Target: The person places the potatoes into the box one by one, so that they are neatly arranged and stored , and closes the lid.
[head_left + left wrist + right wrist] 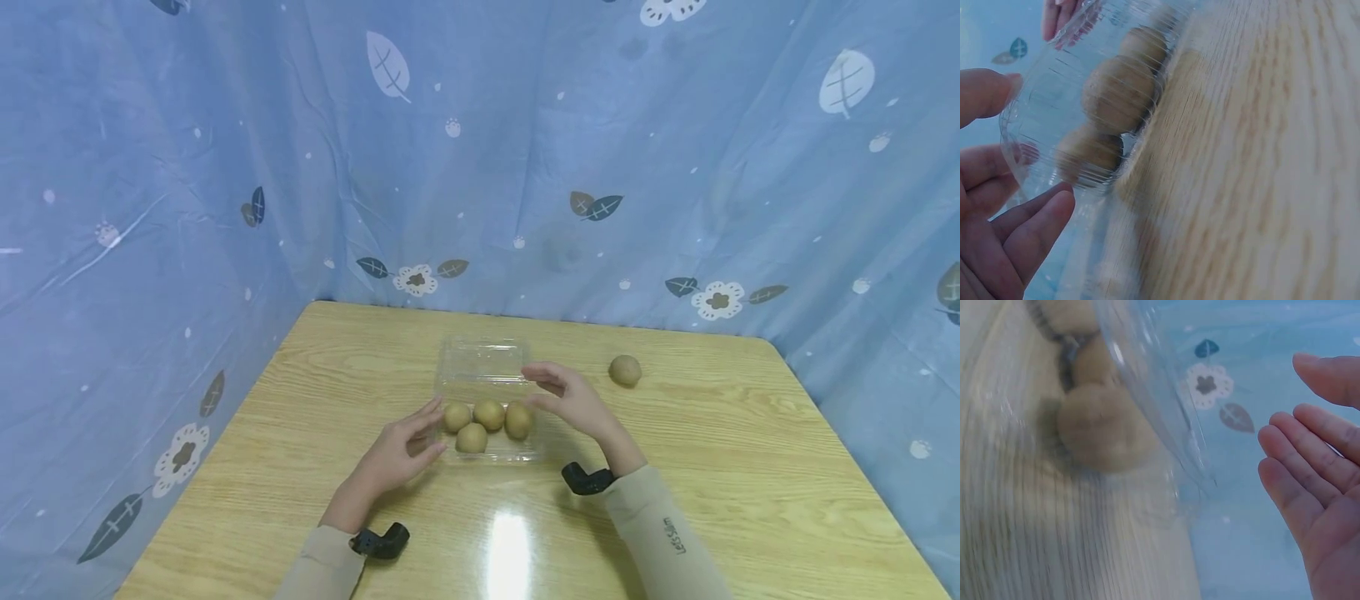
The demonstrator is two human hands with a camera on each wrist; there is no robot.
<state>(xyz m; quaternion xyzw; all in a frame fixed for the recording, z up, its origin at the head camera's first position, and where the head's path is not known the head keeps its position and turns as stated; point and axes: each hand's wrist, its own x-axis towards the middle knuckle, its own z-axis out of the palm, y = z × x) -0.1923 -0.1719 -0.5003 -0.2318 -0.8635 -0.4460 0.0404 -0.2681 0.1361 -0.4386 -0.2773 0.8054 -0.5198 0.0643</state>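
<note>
A clear plastic clamshell box (491, 457) lies on the table with its lid (483, 362) folded back. Inside its tray are several round brown fruits (489, 414), like kiwis or small potatoes. My left hand (397, 450) is at the box's left end, thumb and fingers spread. In the left wrist view, its fingertips (1060, 203) come right up to the clear wall. Over the right end hovers my right hand (570, 400), fingers extended and holding nothing. The right wrist view shows its palm turned toward the box, thumb apart from the fingers.
One more brown fruit (625, 371) lies on the wooden table (750, 467), right of the box and further back. A blue patterned curtain (480, 167) hangs behind the table and along its sides. Black wrist cameras (382, 542) are strapped on both wrists.
</note>
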